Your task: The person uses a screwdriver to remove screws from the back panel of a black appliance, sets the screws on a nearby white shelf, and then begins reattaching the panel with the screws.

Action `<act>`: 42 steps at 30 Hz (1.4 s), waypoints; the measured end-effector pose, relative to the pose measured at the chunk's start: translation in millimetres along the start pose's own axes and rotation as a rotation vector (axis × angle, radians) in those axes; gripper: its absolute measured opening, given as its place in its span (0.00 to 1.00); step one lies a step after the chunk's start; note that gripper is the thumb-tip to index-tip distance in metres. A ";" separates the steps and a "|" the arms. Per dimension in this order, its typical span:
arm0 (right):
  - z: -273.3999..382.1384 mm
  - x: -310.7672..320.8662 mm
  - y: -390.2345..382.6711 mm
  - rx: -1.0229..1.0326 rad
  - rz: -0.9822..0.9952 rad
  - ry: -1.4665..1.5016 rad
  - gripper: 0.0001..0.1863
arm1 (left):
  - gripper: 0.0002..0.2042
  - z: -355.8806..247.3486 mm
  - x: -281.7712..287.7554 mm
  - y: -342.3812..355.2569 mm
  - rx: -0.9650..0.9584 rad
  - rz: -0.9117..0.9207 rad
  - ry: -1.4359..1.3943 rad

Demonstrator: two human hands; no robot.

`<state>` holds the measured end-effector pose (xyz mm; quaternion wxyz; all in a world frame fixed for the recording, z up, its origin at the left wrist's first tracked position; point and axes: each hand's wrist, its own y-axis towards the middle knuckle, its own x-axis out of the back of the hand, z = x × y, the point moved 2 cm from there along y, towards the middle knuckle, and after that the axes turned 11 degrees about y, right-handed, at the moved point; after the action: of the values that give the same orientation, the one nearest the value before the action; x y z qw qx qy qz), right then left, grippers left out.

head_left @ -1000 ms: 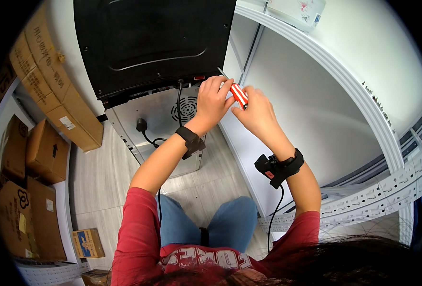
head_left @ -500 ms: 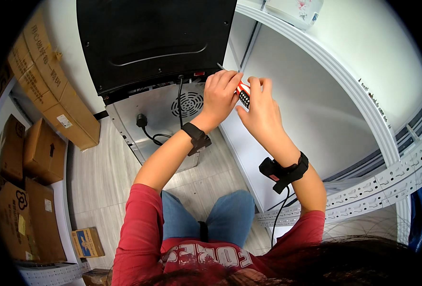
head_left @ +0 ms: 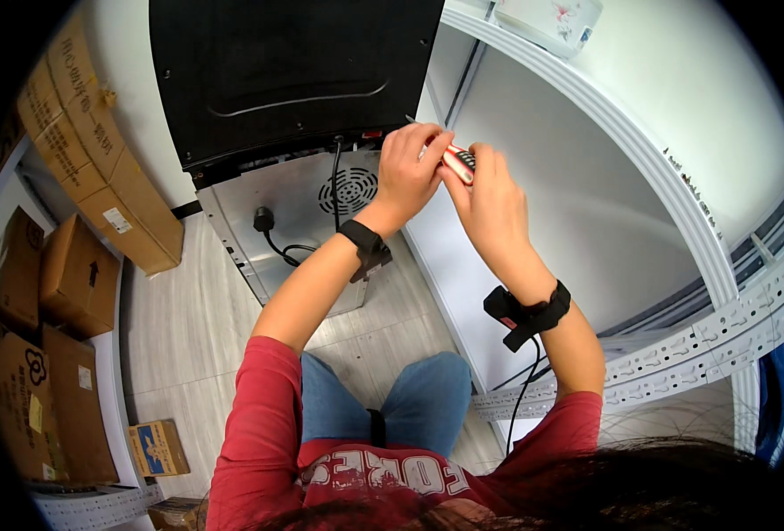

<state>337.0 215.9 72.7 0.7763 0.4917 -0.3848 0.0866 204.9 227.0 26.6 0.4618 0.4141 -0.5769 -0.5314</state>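
1. Half a second ago my right grip [head_left: 495,211] had its fingers spread around the handle's end; now thumb and fingers have drawn in on it.
2. The handle of the screwdriver [head_left: 460,165] now shows a paler face and black bands, so I judge it has been rolled between my grips.
3. My left grip [head_left: 406,173] is curled closed around the front of the tool, the shaft's tip poking out beyond it, near the lower right corner of the black panel [head_left: 294,62].
4. Left of me, a tall carton [head_left: 100,168] leans, and brown boxes [head_left: 80,276] sit on a shelf [head_left: 115,389]; I can't see inside any.
5. A flower-printed container [head_left: 547,25] stands upper right, its contents unclear.
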 end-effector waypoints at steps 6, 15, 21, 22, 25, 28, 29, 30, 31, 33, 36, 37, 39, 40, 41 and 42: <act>-2.6 5.4 -3.9 0.247 -0.164 -0.024 0.24 | 0.19 0.7 -1.5 0.7 -0.049 0.037 0.006; -5.3 5.6 -3.1 0.082 -0.086 0.008 0.23 | 0.21 -1.4 -9.8 -5.2 0.003 0.037 -0.031; -10.1 -2.8 -3.0 -0.046 -0.044 0.166 0.24 | 0.20 -11.7 -8.7 -9.5 0.070 -0.022 0.013; -9.7 -4.0 -1.8 -0.160 0.003 0.189 0.25 | 0.21 -13.2 -9.7 -11.2 0.093 -0.035 0.013; -6.6 -2.2 -3.9 -0.157 0.009 0.203 0.25 | 0.22 -10.3 -9.5 -14.6 0.090 0.008 0.058; -3.4 -0.5 -10.0 0.191 -0.146 0.051 0.23 | 0.21 -11.0 -5.4 -16.2 0.084 0.024 0.062; -4.1 -1.5 -10.8 0.160 -0.127 0.084 0.23 | 0.21 -11.6 -4.3 -16.5 0.083 0.024 0.057; -4.2 -2.8 -11.5 0.129 -0.108 0.118 0.23 | 0.21 -11.3 -5.2 -17.1 0.076 0.010 0.044; -2.2 -3.6 -10.8 0.100 -0.087 0.152 0.24 | 0.21 -9.8 -6.3 -17.7 0.071 -0.004 0.033; -0.5 -2.4 -3.7 -0.230 0.086 0.193 0.24 | 0.21 -7.7 -8.6 -19.5 0.065 -0.006 0.010; -0.4 -3.3 -9.3 -0.097 -0.016 0.136 0.23 | 0.21 -6.7 -11.3 -19.2 0.072 0.015 -0.007; -1.1 -2.9 -13.7 0.050 -0.111 0.095 0.23 | 0.21 -8.8 -11.2 -19.1 0.079 0.015 -0.003; -5.0 -2.7 -14.0 0.164 -0.103 0.102 0.23 | 0.21 -11.0 -11.7 -17.3 0.099 0.005 0.002; -4.9 -2.8 -14.0 0.220 -0.097 0.108 0.23 | 0.21 -11.1 -11.2 -16.5 0.113 -0.004 0.006; -5.5 -3.8 -13.0 0.107 -0.067 0.134 0.23 | 0.21 -11.1 -10.8 -15.7 0.126 -0.012 0.009; -3.5 -4.9 -11.4 -0.007 -0.038 0.159 0.24 | 0.21 -10.3 -11.9 -14.5 0.132 -0.015 -0.001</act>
<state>341.3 214.3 60.7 0.8075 0.4880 -0.3129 0.1093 217.5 234.8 11.2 0.4292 0.4476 -0.6079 -0.4959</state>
